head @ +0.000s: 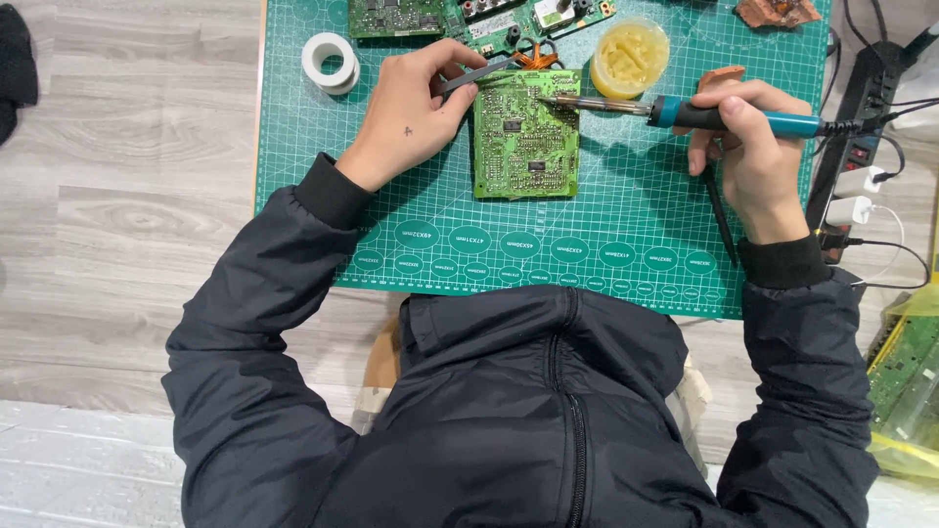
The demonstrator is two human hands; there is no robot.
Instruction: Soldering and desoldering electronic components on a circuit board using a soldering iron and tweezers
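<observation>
A green circuit board (526, 132) lies solder side up on a green cutting mat (606, 230). My left hand (409, 112) rests at the board's upper left corner and pinches grey tweezers (481, 74), whose tips point over the board's top edge. My right hand (755, 147) grips the blue and black handle of a soldering iron (729, 119). The iron's metal tip reaches left to the board's upper right area. A thin black tool (722, 217) sticks out below my right hand on the mat.
A yellow tub of flux (629, 57) stands just above the iron. A white tape roll (331, 61) and more circuit boards (396, 15) lie at the mat's far edge. A power strip (863, 103) with white chargers (849, 196) runs along the right, beside a yellow bag of boards (905, 386).
</observation>
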